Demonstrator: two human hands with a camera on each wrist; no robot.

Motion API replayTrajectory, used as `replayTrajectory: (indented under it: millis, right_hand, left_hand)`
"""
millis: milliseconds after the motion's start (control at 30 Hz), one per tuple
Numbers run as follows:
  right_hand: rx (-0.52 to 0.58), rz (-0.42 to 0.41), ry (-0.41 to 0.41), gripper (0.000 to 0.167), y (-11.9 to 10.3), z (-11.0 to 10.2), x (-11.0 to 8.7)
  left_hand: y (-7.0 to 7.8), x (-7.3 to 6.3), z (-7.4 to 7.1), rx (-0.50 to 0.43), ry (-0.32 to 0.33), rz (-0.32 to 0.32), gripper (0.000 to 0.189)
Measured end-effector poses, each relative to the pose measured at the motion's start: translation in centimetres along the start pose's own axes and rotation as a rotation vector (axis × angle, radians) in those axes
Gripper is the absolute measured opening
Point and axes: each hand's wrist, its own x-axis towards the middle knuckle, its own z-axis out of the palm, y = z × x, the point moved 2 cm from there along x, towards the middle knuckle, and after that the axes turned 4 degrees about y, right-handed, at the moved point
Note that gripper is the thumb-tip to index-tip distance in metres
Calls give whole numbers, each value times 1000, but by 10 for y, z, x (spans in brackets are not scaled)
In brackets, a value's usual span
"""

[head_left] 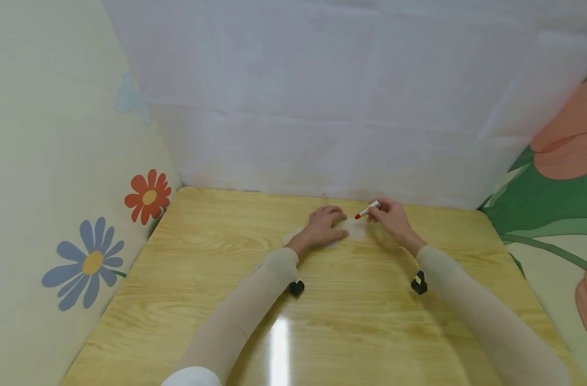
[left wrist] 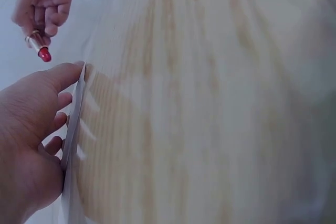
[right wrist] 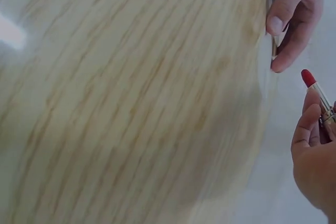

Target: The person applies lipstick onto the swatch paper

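Between the fingertips of my right hand (head_left: 390,219) is a lipstick (head_left: 367,209), its red tip pointing down and to the left. The lipstick (right wrist: 317,93) shows its uncapped red bullet and a shiny pale-gold tube in the right wrist view. My left hand (head_left: 321,226) rests palm down with spread fingers on a thin white sheet (head_left: 355,229) that lies on the table. Edge-on in the left wrist view, the sheet (left wrist: 75,121) runs under the left hand's (left wrist: 31,129) thumb and fingers. The lipstick's tip hovers close over the sheet's far right part.
The wood-grain table (head_left: 216,300) ends at a hanging white cloth (head_left: 293,107) just behind both hands. Flower-painted walls stand at left and right. Small black devices (head_left: 296,288) hang under each wrist. A bright light reflection lies on the near tabletop.
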Motion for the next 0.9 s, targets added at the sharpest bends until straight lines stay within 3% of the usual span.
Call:
replayTrajectory:
  millis: [300, 533, 900]
  right_hand:
    - [-56, 58, -30, 22, -24, 10, -13]
    - [-104, 45, 5, 18, 16, 12, 1]
    - [-245, 10, -6, 14, 9, 17, 5]
  left_hand:
    - [1, -1, 1, 8, 3, 0, 54]
    - [4, -4, 3, 16, -7, 8, 56]
    - [0, -2, 2, 31, -6, 0, 58]
